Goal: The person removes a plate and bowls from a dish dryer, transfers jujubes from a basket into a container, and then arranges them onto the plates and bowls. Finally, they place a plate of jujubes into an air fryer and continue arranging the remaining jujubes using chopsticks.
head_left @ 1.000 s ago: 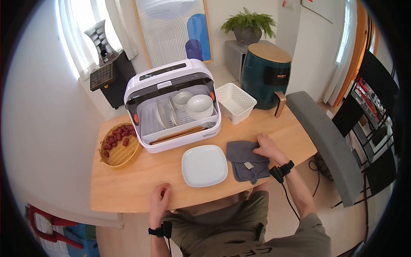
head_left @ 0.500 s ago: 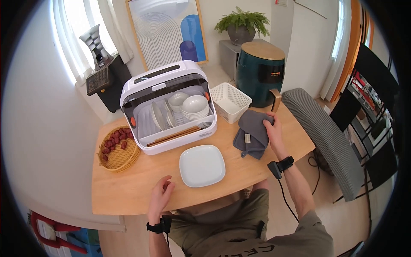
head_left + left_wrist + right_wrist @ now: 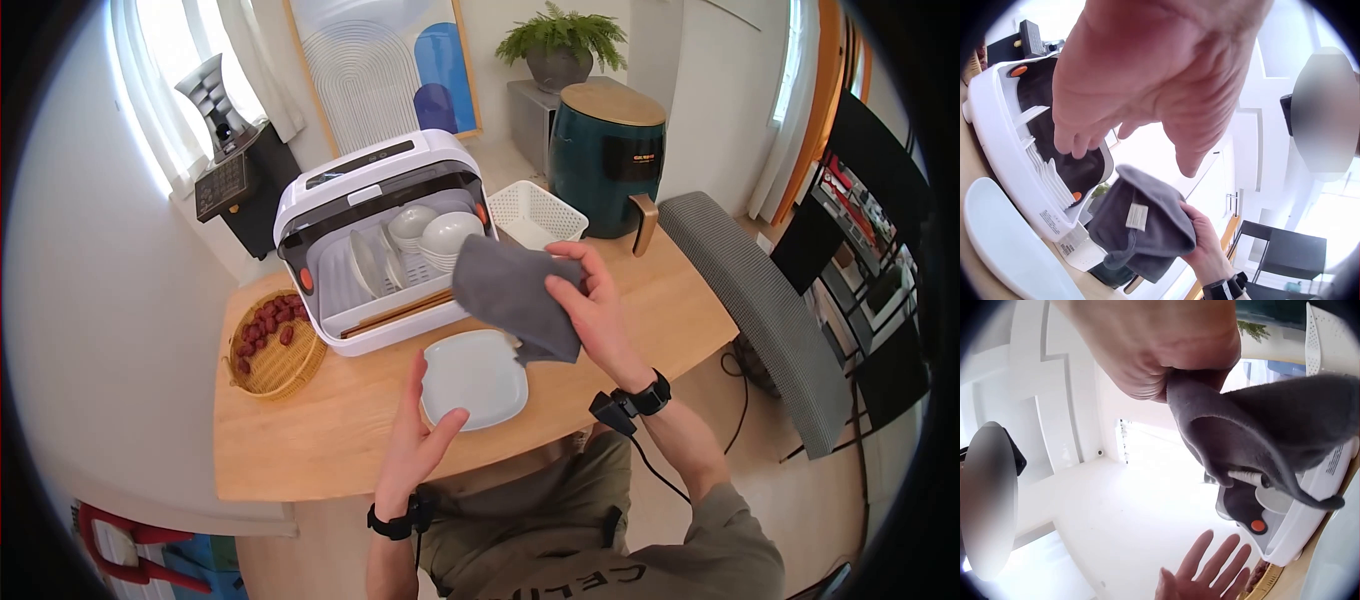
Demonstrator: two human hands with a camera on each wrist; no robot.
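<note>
A folded grey cloth (image 3: 515,300) is in my right hand (image 3: 600,315), which pinches it by its right edge and holds it up above the table. It overlaps the far right corner of a pale square plate (image 3: 474,382) in the head view. A white label and a hanging loop show on the cloth (image 3: 1141,225) in the left wrist view. My left hand (image 3: 415,440) is at the plate's left side, fingers straight and thumb spread, with nothing in it. In the right wrist view the fingers of the left hand (image 3: 1210,575) are spread apart.
A white dish cabinet (image 3: 400,330) holding bowls, plates and chopsticks stands behind the plate. To its right are a white perforated basket (image 3: 560,222) and a green air fryer (image 3: 605,160). A wicker basket (image 3: 275,375) with red dates sits at the left.
My right hand has picked the cloth up from the table and carried it left, over toward the plate. My left hand has risen from the table edge and opened beside the plate.
</note>
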